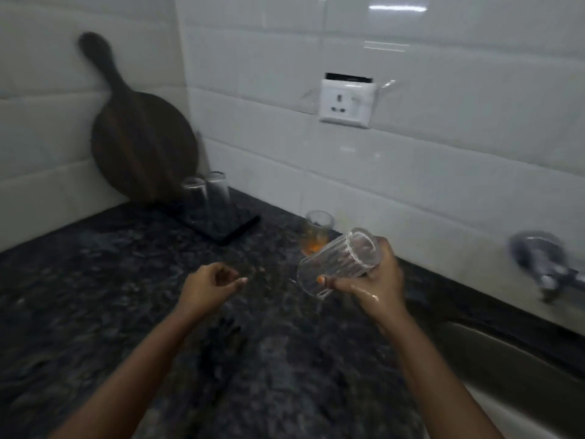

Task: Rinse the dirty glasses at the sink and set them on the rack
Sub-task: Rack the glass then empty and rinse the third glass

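Speckled dark granite counter (126, 280), right hand (376, 280) gripping ribbed clear glass (335, 264), left hand (205, 285) loosely curled, empty

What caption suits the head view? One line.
Right hand holds a tilted ribbed glass over the counter; left hand empty.

This is looking like a home kitchen: a dark speckled stone counter (126, 280) is meeting white glossy wall tiles (411, 90), a round wooden chopping board (142, 147) is leaning in the corner, a wall socket (346, 104) is showing, and a tap (544, 264) is hanging over a sink (522, 375).
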{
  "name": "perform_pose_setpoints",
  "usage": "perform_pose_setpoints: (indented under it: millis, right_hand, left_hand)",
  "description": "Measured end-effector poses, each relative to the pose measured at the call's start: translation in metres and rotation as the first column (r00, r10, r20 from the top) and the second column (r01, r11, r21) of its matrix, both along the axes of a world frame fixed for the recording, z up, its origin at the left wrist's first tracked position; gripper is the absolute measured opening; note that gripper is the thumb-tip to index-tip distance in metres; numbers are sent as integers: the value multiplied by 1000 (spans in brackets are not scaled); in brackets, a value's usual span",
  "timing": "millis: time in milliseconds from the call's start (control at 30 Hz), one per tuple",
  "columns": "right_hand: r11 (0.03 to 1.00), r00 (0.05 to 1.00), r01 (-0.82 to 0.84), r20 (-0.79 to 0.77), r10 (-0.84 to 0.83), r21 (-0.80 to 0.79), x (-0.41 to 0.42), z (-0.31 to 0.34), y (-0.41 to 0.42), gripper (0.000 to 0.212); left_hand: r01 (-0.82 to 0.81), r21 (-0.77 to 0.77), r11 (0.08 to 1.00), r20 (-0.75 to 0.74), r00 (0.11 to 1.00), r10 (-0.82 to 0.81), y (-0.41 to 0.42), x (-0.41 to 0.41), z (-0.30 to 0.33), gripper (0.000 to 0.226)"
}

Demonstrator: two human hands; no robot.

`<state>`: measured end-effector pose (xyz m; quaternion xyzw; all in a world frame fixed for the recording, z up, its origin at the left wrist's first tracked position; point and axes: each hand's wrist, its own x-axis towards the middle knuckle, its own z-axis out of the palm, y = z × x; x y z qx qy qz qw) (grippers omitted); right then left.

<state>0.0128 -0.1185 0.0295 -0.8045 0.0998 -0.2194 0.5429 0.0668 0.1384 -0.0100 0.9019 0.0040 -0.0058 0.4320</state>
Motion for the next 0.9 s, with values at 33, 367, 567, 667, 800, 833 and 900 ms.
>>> perform_pose_setpoints:
  millis: [33, 367, 567, 667, 800, 833, 900]
  right_hand:
    - [1000, 1000, -2, 6, 2, -5, 20, -1, 21, 82]
    - [998, 997, 9, -70, -13, -60, 189, -3, 140, 76]
    - [987, 990, -7, -140, -15, -162, 261, -6, 158, 80]
    - [976, 987, -17, -157, -18, -218, 285, -12, 161, 79]
    - [962, 979, -44, -202, -12, -269, 308, -16, 164, 74]
    - [958, 974, -58, -228, -8, -281, 312, -16, 165, 73]
    - [943, 963, -95, -268, 6, -320, 318, -16, 167, 73]
  left_hand:
    - [-56, 16, 998, 2, 998, 56, 24, 13, -8, 30]
    - [-211, 141, 967, 303, 939, 160, 102, 125, -87, 34]
    - [-308, 231, 923, 342, 914, 220, 91, 146, -113, 42]
    - [-335, 195, 922, 377, 893, 245, 92, 145, -114, 47]
    - [-339, 193, 921, 376, 892, 250, 92, 147, -118, 48]
    - [-340, 199, 919, 374, 893, 250, 92, 147, -119, 48]
    - [-338, 216, 916, 371, 896, 243, 92, 148, -121, 50]
